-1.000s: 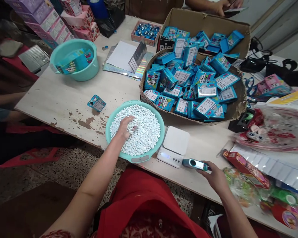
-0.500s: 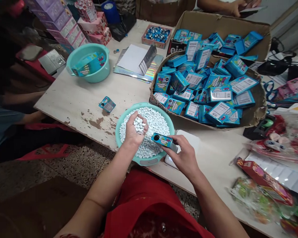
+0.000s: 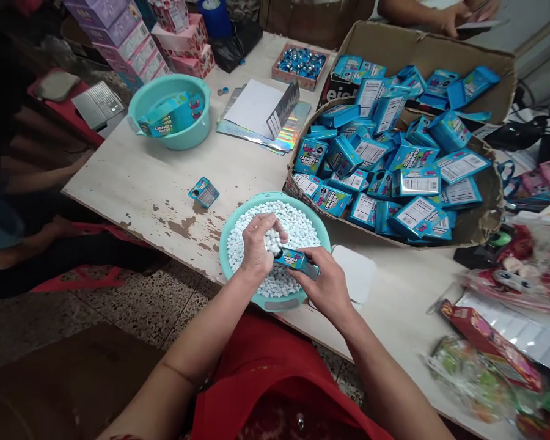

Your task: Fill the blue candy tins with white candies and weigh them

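Note:
A turquoise basin full of small white candies stands at the table's near edge. Over it my left hand is cupped around a handful of the candies, its fingers curled over them. My right hand grips a small blue candy box printed "Caramelo Macizo", tilted so its dark round opening meets the candies in my left palm. Whether candies are passing into the box I cannot tell. A white flat-topped device, perhaps a scale, sits right of the basin, partly behind my right hand.
A large cardboard box of blue candy boxes stands right of the basin. Farther back are another turquoise basin, papers and a tray of shiny blue caps. A flat blue piece lies left. Other people sit left and stand behind.
My left hand with its candies and my right hand with the blue box have come together; the box's opening now touches the handful. The whole view has shifted slightly.

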`<state>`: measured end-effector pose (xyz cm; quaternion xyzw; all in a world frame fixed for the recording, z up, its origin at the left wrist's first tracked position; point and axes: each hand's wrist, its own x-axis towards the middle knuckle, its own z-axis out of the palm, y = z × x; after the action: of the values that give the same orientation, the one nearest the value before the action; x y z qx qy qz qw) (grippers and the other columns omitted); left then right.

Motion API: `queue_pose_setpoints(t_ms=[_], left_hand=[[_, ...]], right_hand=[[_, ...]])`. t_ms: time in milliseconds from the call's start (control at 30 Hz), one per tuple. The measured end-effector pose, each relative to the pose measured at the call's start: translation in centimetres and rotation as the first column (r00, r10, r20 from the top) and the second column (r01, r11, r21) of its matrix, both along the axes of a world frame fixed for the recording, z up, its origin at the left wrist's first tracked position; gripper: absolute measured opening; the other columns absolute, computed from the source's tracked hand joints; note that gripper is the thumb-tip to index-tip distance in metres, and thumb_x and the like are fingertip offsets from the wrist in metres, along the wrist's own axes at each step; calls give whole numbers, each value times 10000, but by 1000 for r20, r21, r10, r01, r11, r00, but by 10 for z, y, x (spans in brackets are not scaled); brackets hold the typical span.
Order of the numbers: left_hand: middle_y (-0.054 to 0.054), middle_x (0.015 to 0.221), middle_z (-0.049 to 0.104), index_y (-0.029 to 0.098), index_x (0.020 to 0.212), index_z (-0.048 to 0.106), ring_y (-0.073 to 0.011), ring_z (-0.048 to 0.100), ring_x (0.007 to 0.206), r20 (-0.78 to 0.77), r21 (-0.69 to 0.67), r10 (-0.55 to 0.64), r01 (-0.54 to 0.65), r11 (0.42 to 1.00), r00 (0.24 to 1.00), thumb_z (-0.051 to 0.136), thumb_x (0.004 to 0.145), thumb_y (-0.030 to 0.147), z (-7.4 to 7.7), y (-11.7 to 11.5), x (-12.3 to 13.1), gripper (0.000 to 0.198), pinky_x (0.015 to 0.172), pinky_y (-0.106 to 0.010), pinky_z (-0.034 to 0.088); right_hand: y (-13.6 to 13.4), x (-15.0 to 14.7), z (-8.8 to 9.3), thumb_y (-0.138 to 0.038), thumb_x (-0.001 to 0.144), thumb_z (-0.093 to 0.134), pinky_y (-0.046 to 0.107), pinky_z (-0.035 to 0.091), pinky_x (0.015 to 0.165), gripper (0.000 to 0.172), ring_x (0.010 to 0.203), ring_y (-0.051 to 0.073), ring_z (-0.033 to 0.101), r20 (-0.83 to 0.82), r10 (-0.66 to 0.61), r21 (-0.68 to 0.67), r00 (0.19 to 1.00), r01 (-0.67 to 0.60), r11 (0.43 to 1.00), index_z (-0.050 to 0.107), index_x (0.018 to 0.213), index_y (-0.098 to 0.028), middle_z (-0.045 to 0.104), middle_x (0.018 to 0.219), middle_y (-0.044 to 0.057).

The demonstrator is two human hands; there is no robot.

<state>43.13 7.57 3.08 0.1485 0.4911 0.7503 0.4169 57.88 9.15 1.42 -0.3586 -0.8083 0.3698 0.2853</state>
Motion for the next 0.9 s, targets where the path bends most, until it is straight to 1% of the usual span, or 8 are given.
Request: queue_pose_setpoints(t_ms=[167, 267, 333, 400, 467, 533, 700, 900], left_hand=[[29, 557, 514, 183, 625, 524, -95, 515, 488, -50, -5, 41, -41, 999, 998, 678, 749, 361, 2, 2, 2, 266, 520, -255, 414], [35, 536, 501, 192, 648, 524, -96, 496, 468, -51, 7, 12, -11, 1000, 999, 672, 757, 390, 3, 3, 3, 270, 503, -260, 399], [32, 550, 515, 194, 666, 525, -99, 508, 486, -55, -4, 31, -31, 1000, 998, 679, 750, 399, 4, 4, 3, 270, 513, -262, 404], [24, 593, 542, 194, 693, 532, -103, 525, 515, -48, -14, 42, -42, 999, 998, 685, 745, 400, 5, 5, 3, 261, 522, -264, 409], [21, 611, 553, 193, 714, 535, -103, 530, 518, -40, -17, 30, -30, 999, 999, 679, 752, 404, 5, 6, 2, 258, 520, -265, 411], [26, 580, 546, 192, 730, 538, -102, 527, 497, -44, -14, 20, -20, 1000, 999, 655, 774, 408, 5, 6, 0, 249, 525, -265, 420], [32, 532, 549, 180, 753, 544, -106, 539, 477, -68, -3, 10, -10, 1000, 998, 626, 799, 413, 6, 6, -1, 250, 520, -250, 433], [58, 437, 478, 174, 783, 562, -97, 488, 396, -94, 10, -7, 8, 1000, 996, 572, 839, 428, 5, 6, -1, 260, 486, -234, 413]], right_hand=[[-1, -1, 2, -315, 788, 675, 375, 498, 766, 252, 911, 239, 609, -17, -41, -11, 999, 41, 999, 607, 1018, -237, 651, 961, 55], [-2, -2, 2, -310, 788, 674, 378, 499, 775, 243, 910, 237, 610, -26, -51, -14, 998, 51, 999, 607, 1012, -242, 652, 961, 55], [-2, -2, 1, -309, 786, 677, 378, 500, 788, 250, 910, 232, 610, -34, -33, -25, 999, 33, 999, 608, 1017, -244, 654, 964, 52], [-2, -3, 0, -309, 777, 688, 372, 503, 787, 261, 908, 227, 610, -37, -41, -44, 998, 40, 998, 611, 1016, -239, 655, 966, 51], [-1, -4, 1, -312, 770, 697, 367, 503, 780, 265, 909, 227, 609, -28, -64, -67, 998, 62, 996, 617, 1009, -232, 654, 967, 52], [-1, -4, 2, -316, 767, 700, 364, 501, 775, 264, 910, 228, 609, -26, -77, -81, 997, 75, 994, 622, 1004, -229, 654, 967, 52], [1, -4, 4, -317, 763, 708, 356, 499, 772, 271, 910, 226, 613, -43, -67, -91, 997, 63, 994, 629, 1009, -233, 657, 969, 46], [1, -7, 1, -284, 753, 725, 355, 493, 779, 276, 908, 220, 611, -58, -53, -97, 997, 48, 994, 632, 1008, -235, 659, 960, 42]])
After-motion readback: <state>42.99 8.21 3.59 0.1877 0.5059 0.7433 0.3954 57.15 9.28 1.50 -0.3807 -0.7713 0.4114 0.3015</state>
